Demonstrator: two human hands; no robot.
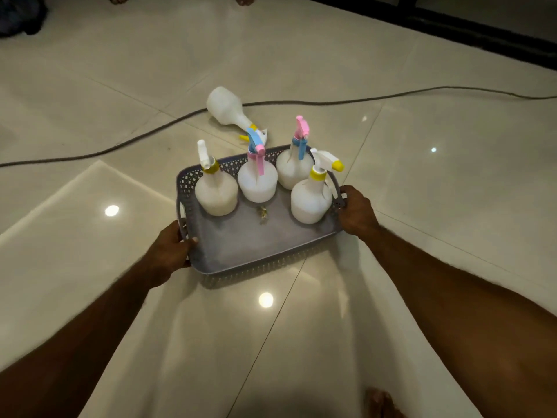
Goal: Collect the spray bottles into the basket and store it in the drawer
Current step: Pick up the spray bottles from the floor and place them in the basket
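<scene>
Underfoot, glossy cream floor tiles (391, 64), dark cable (331, 101).

Dim indoor light from above — round lamp glare (111, 210) shines on the glossy floor (452, 206); corners dark, edges bent, forearms slightly blurred.

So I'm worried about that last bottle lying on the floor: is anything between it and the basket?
Nothing visible blocks it. The fallen bottle lies just beyond the far rim of the basket, nozzle toward it. A cable runs along the floor behind it, not between. Both hands, left and right, grip the basket's handles.
</scene>
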